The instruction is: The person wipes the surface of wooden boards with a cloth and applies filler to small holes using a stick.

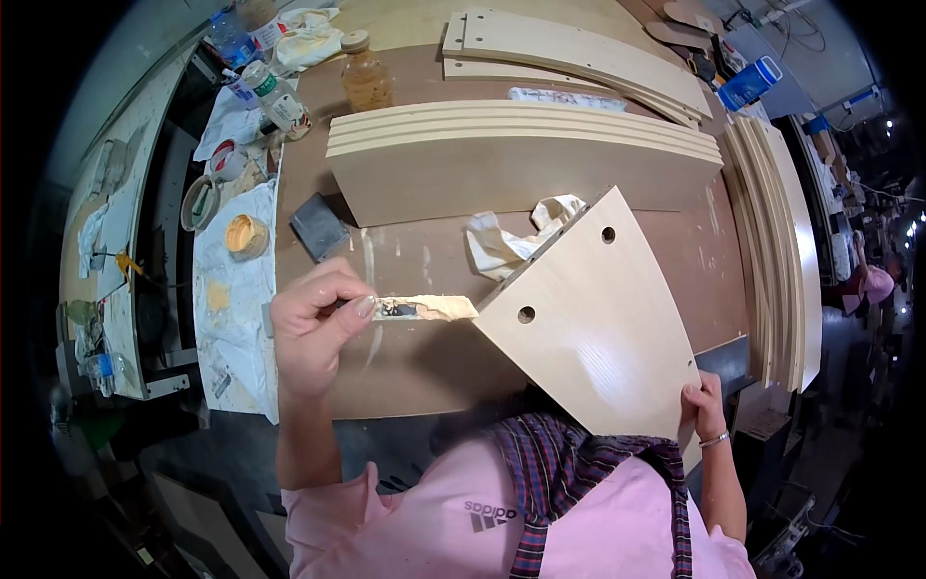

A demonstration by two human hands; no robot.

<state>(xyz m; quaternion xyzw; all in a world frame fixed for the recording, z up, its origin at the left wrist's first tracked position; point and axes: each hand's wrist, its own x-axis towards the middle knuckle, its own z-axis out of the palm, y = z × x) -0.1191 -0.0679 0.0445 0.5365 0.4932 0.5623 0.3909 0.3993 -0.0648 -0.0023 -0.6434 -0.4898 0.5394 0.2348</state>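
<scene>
Between its thumb and fingers, my left hand (323, 323) pinches a putty knife (424, 308) with pale putty smeared along its blade. The tip of the blade meets the left corner of a light wood-look panel (603, 323). My right hand (706, 405) grips that panel by its lower right edge and keeps it tilted above the table. Two dark round holes show in the panel's face. Left of the knife, an opened jar of orange-beige putty (246, 236) sits on white paper. Behind the panel lies a crumpled white cloth (494, 246).
Several panels stand on edge in a row (526, 169) across the brown table (415, 372). More panels (579, 53) lie at the back, and others (781, 251) stand at right. A dark grey block (318, 227), bottles (280, 101) and an amber jar (367, 77) are at left.
</scene>
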